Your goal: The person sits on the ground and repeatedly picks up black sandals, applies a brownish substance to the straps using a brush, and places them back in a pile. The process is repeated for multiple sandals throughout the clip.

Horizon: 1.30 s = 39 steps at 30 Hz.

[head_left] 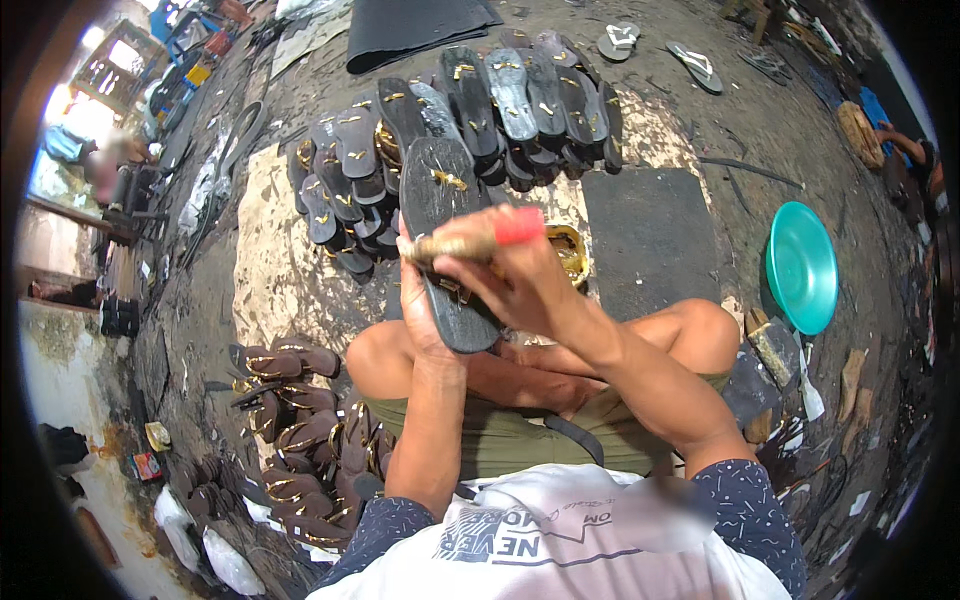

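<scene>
My left hand (420,310) holds up a dark sandal sole (437,200), toe end pointing away from me. Short gold-coloured strap ends lie on its face, near the toe and lower down. In my closed right hand (530,270) is a brush (460,247), brownish, with a red end. Its working end lies across the middle of the sole, partly smeared by motion. Just behind that hand, a yellow tub (570,262) with brownish-yellow stuff inside is partly hidden.
Stacks of dark soles (490,100) stand ahead. Brown sandals with gold trim (310,430) are heaped at my left. A black mat (650,225) and green basin (802,268) lie to the right. White-strapped slippers (693,67) sit farther off; another person's arm (905,145) shows far right.
</scene>
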{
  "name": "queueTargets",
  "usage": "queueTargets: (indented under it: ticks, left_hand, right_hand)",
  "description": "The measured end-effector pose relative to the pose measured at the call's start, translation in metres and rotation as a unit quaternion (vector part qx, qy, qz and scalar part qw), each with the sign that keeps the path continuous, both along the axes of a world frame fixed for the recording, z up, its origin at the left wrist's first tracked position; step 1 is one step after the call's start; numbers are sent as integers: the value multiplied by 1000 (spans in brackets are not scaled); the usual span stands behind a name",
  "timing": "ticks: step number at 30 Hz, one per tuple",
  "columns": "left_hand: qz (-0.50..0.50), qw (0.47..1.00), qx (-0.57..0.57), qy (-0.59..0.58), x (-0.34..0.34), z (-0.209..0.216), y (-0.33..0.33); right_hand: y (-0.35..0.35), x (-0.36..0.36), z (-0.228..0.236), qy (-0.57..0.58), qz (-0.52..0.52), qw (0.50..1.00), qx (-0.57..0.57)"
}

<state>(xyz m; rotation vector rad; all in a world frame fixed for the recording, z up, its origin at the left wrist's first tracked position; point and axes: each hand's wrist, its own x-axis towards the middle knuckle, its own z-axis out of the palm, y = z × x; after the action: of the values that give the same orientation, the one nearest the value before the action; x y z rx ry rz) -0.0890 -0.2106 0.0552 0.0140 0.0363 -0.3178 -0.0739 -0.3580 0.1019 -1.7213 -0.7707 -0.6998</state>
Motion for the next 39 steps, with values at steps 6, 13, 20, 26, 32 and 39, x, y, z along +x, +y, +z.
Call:
queueTargets:
  ticks: [6,13,20,26,32,39]
  left_hand:
    - [113,971,212,13,2,12,5]
    - [101,967,234,27,-10,21,-15]
    - [123,975,179,43,17,9,34]
    - [250,944,212,27,74,3,154]
    - [258,920,269,118,178,-69,278]
    - [247,853,376,265,327,-102,323]
  right_hand:
    - [-16,-60,9,113,101,988,-9]
    - [-32,29,0,113,-6,992,49]
    - [-27,-66,7,436,252,863,41]
    - [-131,-51,4,318,-22,879,356]
    - [-164,-87,-40,398,-243,811,354]
    - [-178,-84,-45,371,-228,842,317]
